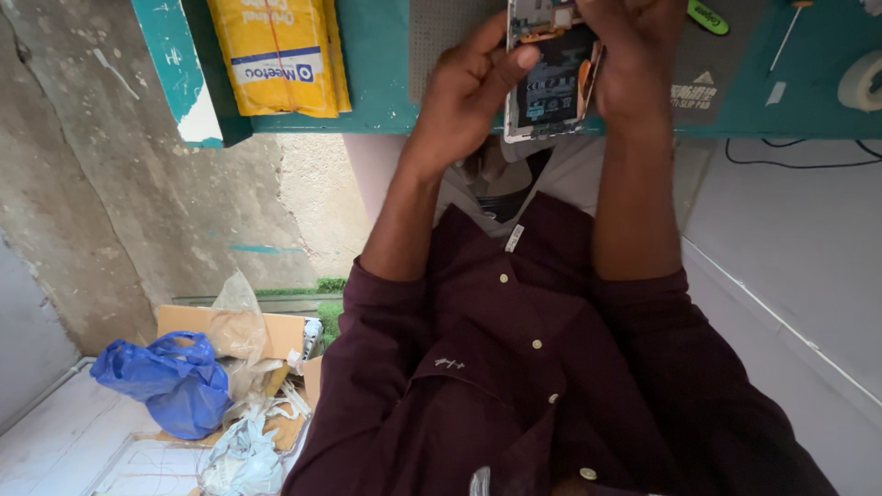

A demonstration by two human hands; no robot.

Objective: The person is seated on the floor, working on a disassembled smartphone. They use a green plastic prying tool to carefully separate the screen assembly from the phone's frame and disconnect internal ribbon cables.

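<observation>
We hold the opened smartphone (552, 73), back cover off, just above the teal desk (377, 83), our left hand (469, 87) bracing its edge with the thumb while our right hand (634, 55) pinches its top, beside the yellow packets (280, 55).

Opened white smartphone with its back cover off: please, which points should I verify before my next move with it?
1. Opened white smartphone held in both hands: ok.
2. Left hand has its thumb on the phone's inner side: ok.
3. Right hand fingertip grip, hidden behind the hand: cannot tell.
4. Flat green plastic pry tool lying on the grey rubber mat: ok.
5. Thin orange-handled screwdriver lying on the teal table: ok.
6. Small screws all accounted for: cannot tell.
</observation>
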